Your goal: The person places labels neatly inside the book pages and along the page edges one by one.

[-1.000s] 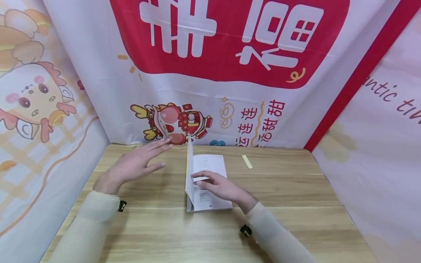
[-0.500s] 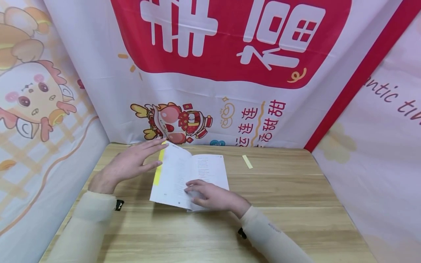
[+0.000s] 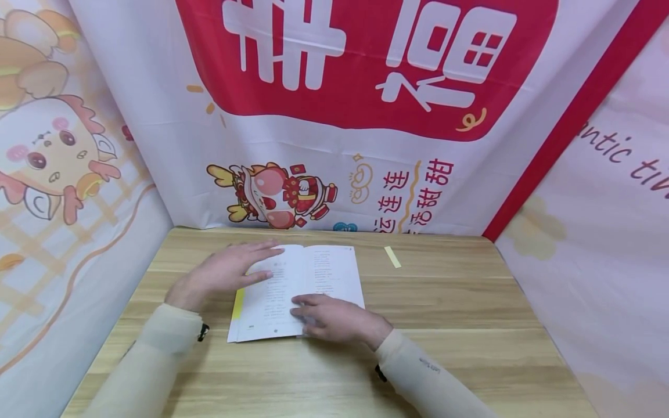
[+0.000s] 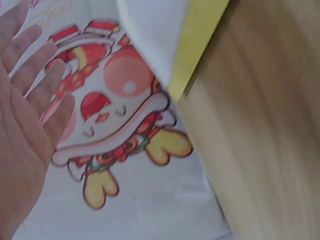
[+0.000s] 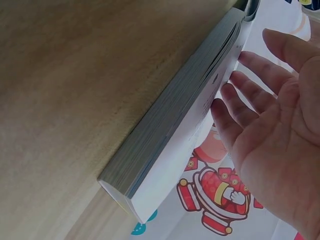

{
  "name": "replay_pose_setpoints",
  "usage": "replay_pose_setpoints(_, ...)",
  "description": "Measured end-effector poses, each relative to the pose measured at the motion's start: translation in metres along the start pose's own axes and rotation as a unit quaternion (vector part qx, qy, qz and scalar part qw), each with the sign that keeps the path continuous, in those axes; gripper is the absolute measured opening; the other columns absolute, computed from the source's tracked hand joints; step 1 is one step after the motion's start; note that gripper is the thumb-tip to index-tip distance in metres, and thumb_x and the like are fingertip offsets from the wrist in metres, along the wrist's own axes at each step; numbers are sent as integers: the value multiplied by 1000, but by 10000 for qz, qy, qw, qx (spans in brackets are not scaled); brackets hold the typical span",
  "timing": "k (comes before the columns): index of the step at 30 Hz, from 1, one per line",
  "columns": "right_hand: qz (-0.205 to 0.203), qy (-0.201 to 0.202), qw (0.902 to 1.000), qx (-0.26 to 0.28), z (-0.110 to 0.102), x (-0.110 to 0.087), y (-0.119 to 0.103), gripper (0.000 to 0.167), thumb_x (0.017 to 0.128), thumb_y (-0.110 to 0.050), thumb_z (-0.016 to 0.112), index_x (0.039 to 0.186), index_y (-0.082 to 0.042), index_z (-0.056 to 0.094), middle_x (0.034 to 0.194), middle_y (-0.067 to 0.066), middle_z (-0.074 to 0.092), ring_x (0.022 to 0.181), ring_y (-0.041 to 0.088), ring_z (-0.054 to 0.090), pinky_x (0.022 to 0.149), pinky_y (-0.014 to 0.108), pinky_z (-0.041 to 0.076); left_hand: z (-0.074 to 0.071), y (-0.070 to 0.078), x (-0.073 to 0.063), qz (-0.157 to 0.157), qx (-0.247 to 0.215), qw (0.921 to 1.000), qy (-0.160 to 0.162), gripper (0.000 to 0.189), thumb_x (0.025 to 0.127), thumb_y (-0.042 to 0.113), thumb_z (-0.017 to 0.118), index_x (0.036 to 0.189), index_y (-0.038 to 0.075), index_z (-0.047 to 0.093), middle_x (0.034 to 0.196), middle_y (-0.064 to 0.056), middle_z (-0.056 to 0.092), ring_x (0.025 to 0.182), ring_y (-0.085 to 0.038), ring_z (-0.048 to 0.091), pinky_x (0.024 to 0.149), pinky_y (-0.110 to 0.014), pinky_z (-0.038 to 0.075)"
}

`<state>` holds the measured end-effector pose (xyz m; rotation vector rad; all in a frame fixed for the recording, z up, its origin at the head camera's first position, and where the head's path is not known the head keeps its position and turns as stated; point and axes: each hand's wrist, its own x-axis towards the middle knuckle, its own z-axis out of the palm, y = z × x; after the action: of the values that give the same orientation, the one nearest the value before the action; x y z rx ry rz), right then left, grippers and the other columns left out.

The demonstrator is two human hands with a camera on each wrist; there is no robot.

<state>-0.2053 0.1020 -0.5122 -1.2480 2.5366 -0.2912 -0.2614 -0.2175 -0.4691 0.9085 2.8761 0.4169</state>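
Open book (image 3: 329, 267) lies on wooden table (image 3: 455, 325). Left hand (image 3: 229, 268), fingers extended, over book's left page (image 3: 269, 305); right hand (image 3: 337, 319), fingers relaxed, at book's gutter (image 3: 305, 270); neither grips anything. Light pressure along gutter should flatten book.

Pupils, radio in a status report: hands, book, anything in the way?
Left hand outstretched over left page. Right hand low across gutter. Book open on wooden tabletop. Pale yellow strip off right, not obstructing.
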Motion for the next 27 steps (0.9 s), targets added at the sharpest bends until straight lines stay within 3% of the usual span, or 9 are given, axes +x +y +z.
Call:
replay_pose_setpoints(14,-24,-91,9997,-210,0,1,0,57,121,-37,67,175,-23,58,190,-1,46,177,19,45,146,37,40,46,12,22,414,-226,9964,-699,62,117,41,73,175,29,58,190,0,47,176,-35,46,142,-68,42)
replay_pose_setpoints(22,-35,-40,9996,274,-5,-4,11,52,122,-33,65,172,-21,62,188,0,49,175,21,48,144,40,43,54,14,22,448,-192,9957,-782,56,118,38,72,172,26,62,189,-2,48,176,-36,46,142,-67,42)
replay_pose_setpoints(27,242,161,9972,687,-13,-9,24,49,122,-28,65,169,-16,65,184,2,55,173,24,51,144,45,44,53,20,21,362,-79,9965,-753,57,117,39,74,171,24,63,188,-2,49,176,-35,47,142,-66,42)
